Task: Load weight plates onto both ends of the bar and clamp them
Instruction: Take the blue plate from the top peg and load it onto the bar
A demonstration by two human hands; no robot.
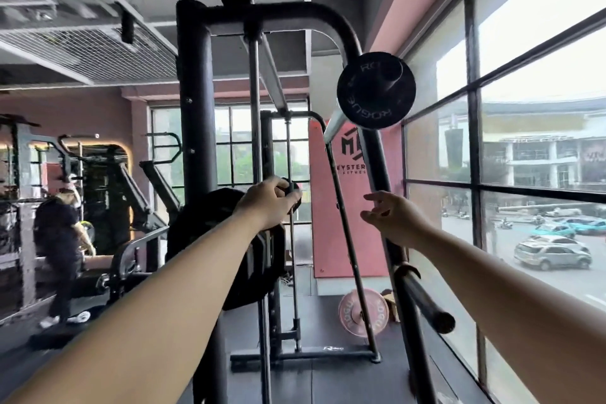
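A small black Rogue plate point(367, 98) sits on the near end of the silver bar point(273, 75), high in the black rack point(193, 108). Below it, my left hand point(267, 203) grips a small black round piece point(292, 191); whether it is a collar or a little plate I cannot tell. My right hand point(390, 215) hovers to the right with its fingers spread, holding nothing and touching nothing. Large black plates point(223, 249) hang on the rack just under my left forearm. The bar's far end is hidden.
A pink plate point(362, 311) stands on the floor by the rack's base. A bare storage peg point(426, 302) juts out under my right forearm. Windows point(524, 174) line the right side. A person point(62, 226) walks at the far left among other machines.
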